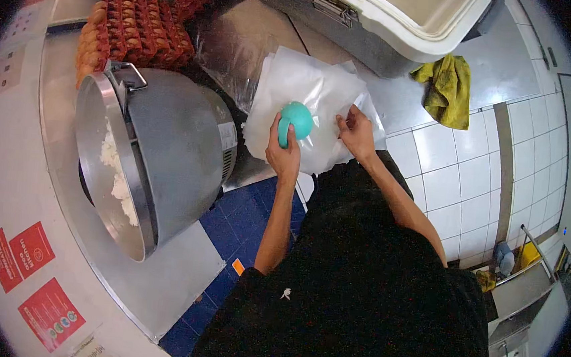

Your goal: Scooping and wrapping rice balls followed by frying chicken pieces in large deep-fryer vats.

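Observation:
My left hand [284, 154] holds a turquoise plastic cup [299, 119] by its handle; the rounded side of the cup faces up, and its inside is hidden. Under the cup lies a stack of clear plastic bags or sheets [285, 80], spread over the counter edge in front of me. With thumb and fingers, my right hand [357, 134] pinches the right part of this plastic. To the left stands a large grey rice cooker [181, 155] with a metal rim and a wire latch. White cooked rice [114, 175] shows inside it.
Behind the cooker are stacked red trays of eggs [136, 31]. A large white-rimmed insulated box [402, 31] stands at the back. On the right, a yellow cloth [446, 90] hangs over the metal counter [505, 65]. Blue floor tiles [231, 234] show below.

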Available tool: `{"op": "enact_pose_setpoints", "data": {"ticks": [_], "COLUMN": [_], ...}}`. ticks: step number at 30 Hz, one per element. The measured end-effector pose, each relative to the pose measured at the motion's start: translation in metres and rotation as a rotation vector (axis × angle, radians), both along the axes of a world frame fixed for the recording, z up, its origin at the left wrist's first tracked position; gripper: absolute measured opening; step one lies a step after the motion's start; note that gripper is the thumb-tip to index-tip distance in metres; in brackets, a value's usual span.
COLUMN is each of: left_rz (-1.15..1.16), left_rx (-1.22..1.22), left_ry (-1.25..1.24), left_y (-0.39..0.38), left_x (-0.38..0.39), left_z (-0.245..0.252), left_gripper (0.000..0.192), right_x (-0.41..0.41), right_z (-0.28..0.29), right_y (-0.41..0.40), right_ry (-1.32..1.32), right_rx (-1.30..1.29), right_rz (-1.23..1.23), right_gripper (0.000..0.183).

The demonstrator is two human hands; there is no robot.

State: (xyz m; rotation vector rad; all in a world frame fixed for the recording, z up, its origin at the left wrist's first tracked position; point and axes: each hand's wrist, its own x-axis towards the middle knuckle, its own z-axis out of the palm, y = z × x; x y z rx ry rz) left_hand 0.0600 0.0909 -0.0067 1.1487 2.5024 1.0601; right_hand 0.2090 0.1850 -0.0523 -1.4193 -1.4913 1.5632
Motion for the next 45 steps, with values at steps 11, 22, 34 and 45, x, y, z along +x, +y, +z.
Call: {"op": "enact_pose_setpoints", "data": {"ticks": [11, 22, 34, 45], "left_rz": [0.053, 0.18, 0.118, 0.186], "left_rx": [0.065, 0.069, 0.063, 0.092], "left_ry": [-0.355, -0.75, -0.716, -0.978], "left_y": [-0.033, -0.039, -0.029, -0.003], "left_x": [0.006, -0.027, -0.026, -0.034], "left_z": [0.005, 0.005, 0.018, 0.046], "left_gripper": [0.041, 0.035, 0.034, 0.026], "right_x": [0.004, 0.004, -0.011, -0.034], "right_z": [-0.029, -0.012, -0.003, -0.041], "right_y": [0.003, 0.001, 0.02, 0.047], "right_ry": [0.23, 0.354, 0.402, 0.09], "right_rx": [-0.032, -0.299, -0.288, 0.274], "right_rz": [-0.09, 0.007, 0.001, -0.095], "right_gripper": [0.017, 0.019, 0.026, 0.027]}}
